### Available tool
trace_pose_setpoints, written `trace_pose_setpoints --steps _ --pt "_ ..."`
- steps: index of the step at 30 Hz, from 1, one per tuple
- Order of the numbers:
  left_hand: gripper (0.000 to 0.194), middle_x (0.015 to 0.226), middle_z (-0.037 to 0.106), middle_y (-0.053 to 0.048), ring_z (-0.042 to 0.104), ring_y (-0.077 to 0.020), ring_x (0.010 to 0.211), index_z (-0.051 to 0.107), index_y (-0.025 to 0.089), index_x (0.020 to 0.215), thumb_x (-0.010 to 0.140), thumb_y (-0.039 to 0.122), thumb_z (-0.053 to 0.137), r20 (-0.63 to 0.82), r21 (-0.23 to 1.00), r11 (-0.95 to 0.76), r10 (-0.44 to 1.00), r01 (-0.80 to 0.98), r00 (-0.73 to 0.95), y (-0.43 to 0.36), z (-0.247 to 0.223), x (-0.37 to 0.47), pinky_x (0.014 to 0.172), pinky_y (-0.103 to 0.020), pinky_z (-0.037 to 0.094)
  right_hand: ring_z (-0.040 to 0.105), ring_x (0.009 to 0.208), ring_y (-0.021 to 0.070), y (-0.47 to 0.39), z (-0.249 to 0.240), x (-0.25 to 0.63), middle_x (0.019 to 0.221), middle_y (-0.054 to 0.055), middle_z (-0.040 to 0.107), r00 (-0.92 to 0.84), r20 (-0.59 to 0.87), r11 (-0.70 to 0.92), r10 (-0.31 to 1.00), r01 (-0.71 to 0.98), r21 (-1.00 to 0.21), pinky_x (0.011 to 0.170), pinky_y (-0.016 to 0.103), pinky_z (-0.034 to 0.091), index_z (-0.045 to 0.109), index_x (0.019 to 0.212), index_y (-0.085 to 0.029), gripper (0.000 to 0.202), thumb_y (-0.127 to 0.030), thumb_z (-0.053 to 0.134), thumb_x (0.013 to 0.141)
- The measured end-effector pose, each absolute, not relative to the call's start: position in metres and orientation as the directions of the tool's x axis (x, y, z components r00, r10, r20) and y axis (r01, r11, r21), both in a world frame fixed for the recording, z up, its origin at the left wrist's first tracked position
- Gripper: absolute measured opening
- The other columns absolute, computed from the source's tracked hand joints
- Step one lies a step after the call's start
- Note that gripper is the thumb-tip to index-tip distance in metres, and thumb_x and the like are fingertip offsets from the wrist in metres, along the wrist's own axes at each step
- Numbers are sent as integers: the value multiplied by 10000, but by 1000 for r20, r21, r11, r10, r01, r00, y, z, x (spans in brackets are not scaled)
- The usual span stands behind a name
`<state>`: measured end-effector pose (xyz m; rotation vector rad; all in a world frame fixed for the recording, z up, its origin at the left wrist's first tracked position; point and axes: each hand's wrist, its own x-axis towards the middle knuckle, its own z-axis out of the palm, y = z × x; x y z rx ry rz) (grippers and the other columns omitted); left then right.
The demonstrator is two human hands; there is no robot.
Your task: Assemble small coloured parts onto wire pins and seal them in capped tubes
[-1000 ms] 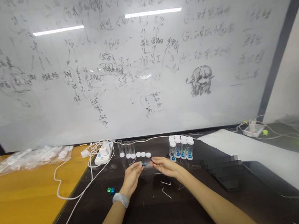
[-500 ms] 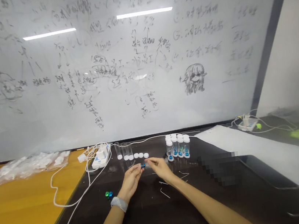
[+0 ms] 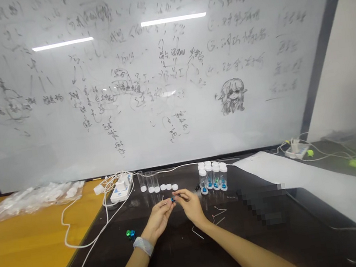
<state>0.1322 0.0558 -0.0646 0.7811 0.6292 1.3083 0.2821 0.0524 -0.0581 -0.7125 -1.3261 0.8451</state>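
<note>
Two-handed work on a small blue piece (image 3: 173, 199), held above the dark tabletop (image 3: 176, 262). The left hand (image 3: 158, 216) had thumb and fingertips pressed together on the piece, the rest of its fingers loosely curled. The right hand (image 3: 190, 205) was brought in from the other side, its thumb and forefinger drawn close at the right end of the piece; whether they gripped the piece itself or a finer part was too small to tell. Good practice here would probably have been to let the left pinch serve as a steady clamp, to confine movement to the right fingertips, to keep both ends in line, and to work low over the surface so that a slipped part fell only a little way. The piece lay between the two hands, at the left fingertips and just beside the right ones. White caps (image 3: 169, 187) lay beyond it; a bent metal rod (image 3: 197, 233) lay nearer the wearer, by the right forearm; a green ball (image 3: 128, 233) and a blue ball (image 3: 133, 234) rested together, left of the left wrist
</note>
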Motion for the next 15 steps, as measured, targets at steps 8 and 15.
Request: trace_pose_setpoints --steps 8,15 --pt "155 882 749 -106 716 -170 859 728 101 842 719 11 752 38 788 64 988 -612 151 56 -65 133 907 -252 548 686 719 225 53 -65 279 786 72 732 167 515 510 841 73 -857 642 289 513 677 920 -163 325 -463 681 796" --pt "162 864 747 -108 714 -151 826 724 86 850 727 -20 729 35 784 48 992 -619 121 57 -65 132 851 -214 560 619 617 173 55 -64 283 647 9 655 85 574 557 815 159 -815 583 240 451 653 908 -169 306 -464 642 827"
